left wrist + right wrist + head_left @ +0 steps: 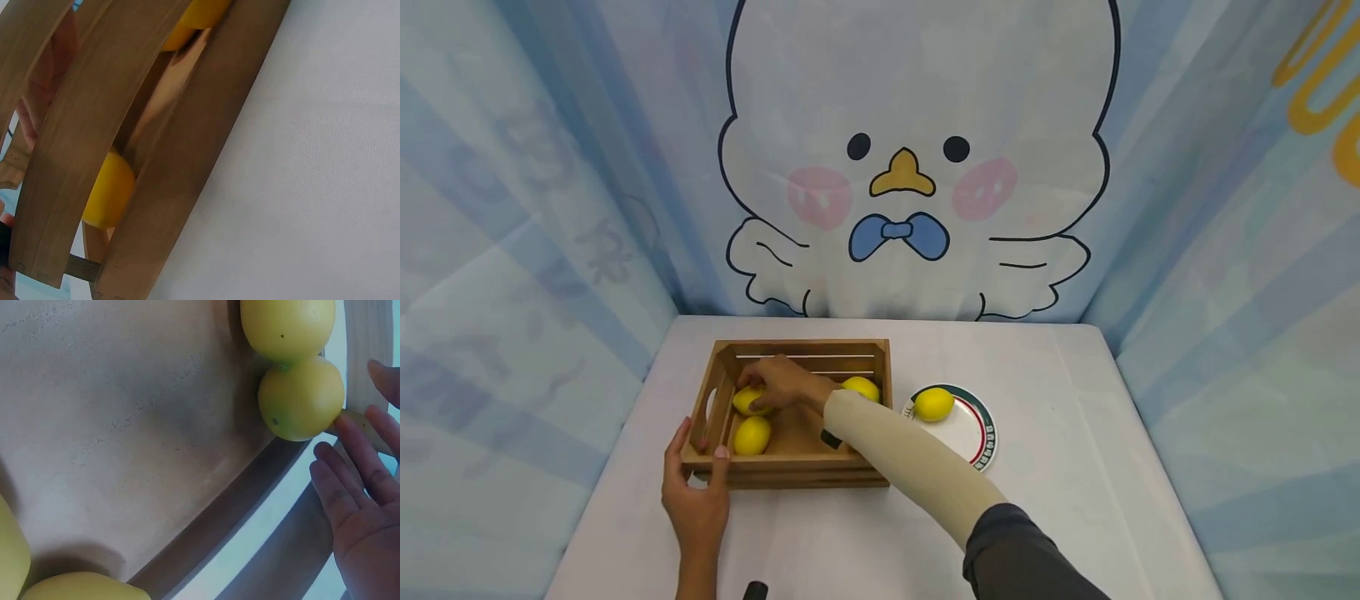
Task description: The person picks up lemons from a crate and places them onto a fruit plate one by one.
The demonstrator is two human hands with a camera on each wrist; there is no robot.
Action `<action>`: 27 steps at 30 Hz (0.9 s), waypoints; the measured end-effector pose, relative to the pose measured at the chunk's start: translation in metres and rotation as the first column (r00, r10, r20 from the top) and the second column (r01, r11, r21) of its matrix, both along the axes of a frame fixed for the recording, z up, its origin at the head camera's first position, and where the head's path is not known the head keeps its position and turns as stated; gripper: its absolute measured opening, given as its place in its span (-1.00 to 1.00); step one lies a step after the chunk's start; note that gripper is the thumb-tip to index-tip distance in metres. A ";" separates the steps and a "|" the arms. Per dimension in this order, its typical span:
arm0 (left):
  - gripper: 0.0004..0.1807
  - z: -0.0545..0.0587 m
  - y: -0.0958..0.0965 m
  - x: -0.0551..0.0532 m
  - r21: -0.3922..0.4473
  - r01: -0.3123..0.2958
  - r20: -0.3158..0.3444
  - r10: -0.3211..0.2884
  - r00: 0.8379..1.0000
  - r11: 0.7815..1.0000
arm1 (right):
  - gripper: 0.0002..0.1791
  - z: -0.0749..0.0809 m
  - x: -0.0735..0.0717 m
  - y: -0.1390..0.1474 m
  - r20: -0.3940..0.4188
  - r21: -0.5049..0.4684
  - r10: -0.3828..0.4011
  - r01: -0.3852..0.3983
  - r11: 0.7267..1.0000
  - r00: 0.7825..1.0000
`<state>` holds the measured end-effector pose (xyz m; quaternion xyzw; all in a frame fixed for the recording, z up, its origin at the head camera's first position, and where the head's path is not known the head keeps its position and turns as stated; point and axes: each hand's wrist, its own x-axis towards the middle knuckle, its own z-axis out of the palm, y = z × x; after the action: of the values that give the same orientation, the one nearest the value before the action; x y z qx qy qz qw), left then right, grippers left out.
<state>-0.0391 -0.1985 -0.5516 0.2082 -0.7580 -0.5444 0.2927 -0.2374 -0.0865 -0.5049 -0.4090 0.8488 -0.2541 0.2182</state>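
A: What are the hands doing?

B: The left hand (pixel 697 493) is gripping the near left corner of the wooden crate (pixel 808 475), thumb and fingers bracketing it. The right hand (pixel 786 381) is reaching inside, its thumb and fingers standing apart; one fingertip is apparently touching the far-left lemon (pixel 746 402).

A: Where are the lemons lying?

B: That one is sitting just beside the near-left lemon (pixel 752 436); the right-end lemon (pixel 862 387) is partly hiding behind the arm. The outside lemon (pixel 934 405) is resting on the rimmed plate (pixel 990 435).
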 end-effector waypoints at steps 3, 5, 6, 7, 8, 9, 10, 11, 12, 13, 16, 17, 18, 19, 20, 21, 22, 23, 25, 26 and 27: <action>-0.26 -0.001 0.000 0.000 0.000 -0.002 -0.002 0.002 1.000 1.000 | -0.50 -0.001 0.000 0.000 0.006 0.001 0.001 -0.001 1.000 1.000; -0.26 -0.001 -0.001 0.000 0.000 -0.002 0.001 0.002 1.000 1.000 | -0.48 -0.002 0.000 0.001 0.006 0.006 0.006 -0.006 1.000 1.000; -0.26 -0.001 -0.001 0.000 0.001 -0.001 0.001 0.001 1.000 1.000 | -0.47 -0.003 0.000 0.001 0.005 0.010 0.007 -0.007 1.000 1.000; -0.27 -0.001 0.000 0.000 0.003 0.000 0.003 0.000 1.000 1.000 | -0.46 -0.003 0.000 0.001 0.002 0.016 0.010 -0.010 1.000 1.000; -0.27 -0.001 0.000 0.000 0.005 0.001 0.005 -0.001 1.000 1.000 | -0.45 -0.003 0.000 0.001 -0.003 0.024 0.015 -0.015 1.000 1.000; -0.27 -0.001 0.000 0.000 0.008 0.002 0.005 -0.002 1.000 1.000 | -0.45 -0.003 0.000 0.001 -0.007 0.033 0.021 -0.020 0.999 1.000; -0.28 -0.001 0.000 0.000 0.007 0.001 0.010 -0.001 1.000 1.000 | -0.44 -0.003 0.001 0.001 -0.012 0.042 0.026 -0.025 0.999 1.000; -0.28 -0.001 0.000 0.000 0.008 0.001 0.011 -0.002 1.000 1.000 | -0.43 -0.003 0.001 0.001 -0.015 0.051 0.029 -0.028 0.998 0.999; -0.28 -0.001 0.000 0.000 0.009 0.002 0.011 -0.002 1.000 1.000 | -0.43 -0.004 0.000 0.001 -0.019 0.060 0.032 -0.031 0.998 0.999; -0.29 -0.001 0.000 0.000 0.009 0.001 0.013 -0.001 1.000 1.000 | -0.42 -0.004 0.000 0.001 -0.024 0.069 0.035 -0.034 0.997 0.999; -0.30 -0.001 0.000 0.000 0.002 -0.003 0.020 0.003 1.000 1.000 | -0.40 -0.005 0.000 -0.001 -0.034 0.092 0.034 -0.031 0.995 0.999; -0.30 -0.001 0.000 0.000 0.002 -0.003 0.019 0.003 1.000 1.000 | -0.40 -0.006 -0.001 -0.001 -0.037 0.102 0.031 -0.027 0.994 0.999; -0.30 -0.002 0.000 0.000 0.003 -0.004 0.019 0.004 1.000 1.000 | -0.39 -0.007 -0.001 -0.001 -0.038 0.111 0.026 -0.022 0.994 0.999; -0.30 -0.002 0.000 0.000 0.001 -0.006 0.019 0.006 1.000 1.000 | -0.39 -0.008 -0.001 -0.001 -0.039 0.120 0.022 -0.017 0.993 0.999; -0.29 -0.002 0.000 0.000 -0.001 -0.007 0.021 0.007 1.000 1.000 | -0.38 -0.009 -0.001 -0.001 -0.036 0.129 0.015 -0.010 0.992 0.999; -0.29 -0.002 0.000 -0.001 -0.002 -0.007 0.021 0.007 1.000 1.000 | -0.38 -0.010 -0.001 -0.001 -0.031 0.134 0.009 -0.004 0.991 0.999; -0.29 -0.002 0.001 -0.001 -0.002 -0.007 0.019 0.007 1.000 1.000 | -0.37 -0.010 -0.001 -0.001 -0.030 0.141 0.004 0.000 0.990 1.000; -0.28 -0.001 0.001 -0.001 -0.001 -0.007 0.018 0.007 1.000 1.000 | -0.37 -0.011 -0.001 -0.001 -0.028 0.146 -0.003 0.007 0.989 1.000; -0.28 -0.001 0.001 -0.001 -0.005 -0.008 0.019 0.008 1.000 1.000 | -0.35 -0.012 -0.001 -0.001 -0.021 0.154 -0.019 0.022 0.988 1.000; -0.28 -0.001 0.001 -0.001 -0.006 -0.008 0.018 0.008 1.000 1.000 | -0.34 -0.012 -0.001 -0.001 -0.017 0.157 -0.028 0.031 0.987 0.999; -0.28 -0.001 0.001 -0.001 -0.006 -0.008 0.016 0.008 1.000 1.000 | -0.33 -0.012 -0.001 -0.001 -0.017 0.163 -0.034 0.036 0.986 0.999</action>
<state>-0.0401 -0.1977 -0.5530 0.2146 -0.7611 -0.5393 0.2896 -0.2382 -0.0878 -0.5170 -0.3766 0.8753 -0.1847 0.2404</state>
